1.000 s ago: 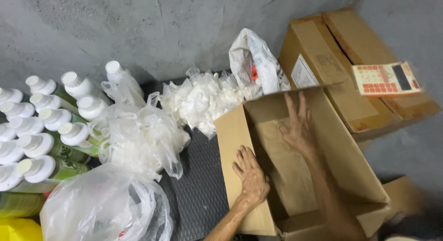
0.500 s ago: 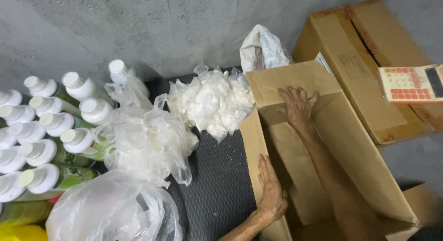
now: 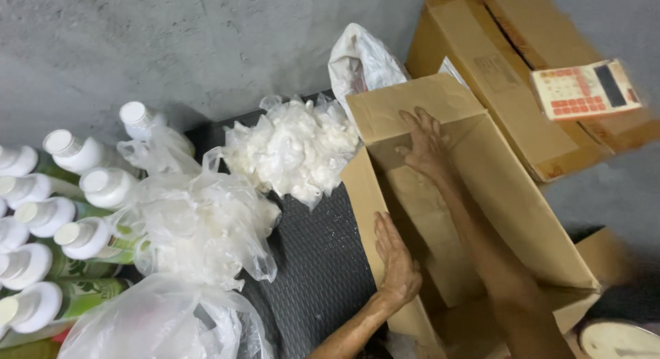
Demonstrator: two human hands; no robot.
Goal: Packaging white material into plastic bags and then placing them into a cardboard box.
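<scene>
Head view — brown, seemingly empty carton

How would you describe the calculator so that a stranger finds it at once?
Look at the closed cardboard boxes by the grey wall, top right. The calculator lies flat on them. It is the only small cream slab with red keys and a dark screen.

Rough grey concrete wall behind – black ribbed mat below, dim flat light, grey floor at right.
</scene>
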